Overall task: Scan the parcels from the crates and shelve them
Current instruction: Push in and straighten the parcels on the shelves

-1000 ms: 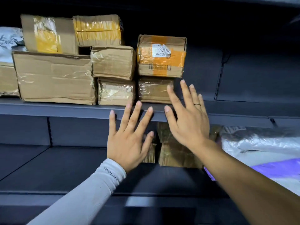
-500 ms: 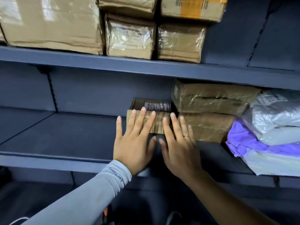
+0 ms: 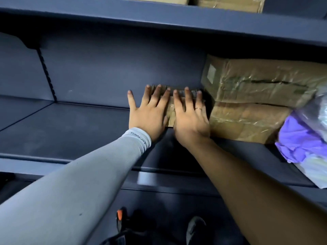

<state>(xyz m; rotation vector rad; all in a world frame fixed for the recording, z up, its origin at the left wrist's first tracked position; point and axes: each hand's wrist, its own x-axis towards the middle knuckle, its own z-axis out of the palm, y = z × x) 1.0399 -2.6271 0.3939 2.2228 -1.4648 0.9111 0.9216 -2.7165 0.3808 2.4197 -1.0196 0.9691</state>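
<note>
both hands are laid flat on a small brown parcel (image 3: 170, 112) sitting on the middle shelf (image 3: 70, 124), pushed far back near the rear panel. the left hand (image 3: 147, 114) has its fingers straight and spread, palm over the parcel's left part, with the little finger off its left edge. the right hand (image 3: 190, 117) is pressed on the right part, fingers straight too, a thin ring (image 3: 198, 108) seen on one of them. nothing is gripped or pinched by either hand, it's just flat contact. a grey sleeve (image 3: 88, 174) is worn on the left arm, the right arm is bare.

just right of the small parcel, two bigger taped cardboard boxes are stacked, the upper box (image 3: 256, 82) on the lower box (image 3: 247, 119). further right, a purple bag (image 3: 300, 138) and a whitish plastic bag (image 3: 318, 106) are piled against them. more cardboard can be made out on the top shelf (image 3: 159, 16). down near the bottom edge, something black with an orange bit (image 3: 119, 213) and a dark shoe (image 3: 194, 228) are visible.
</note>
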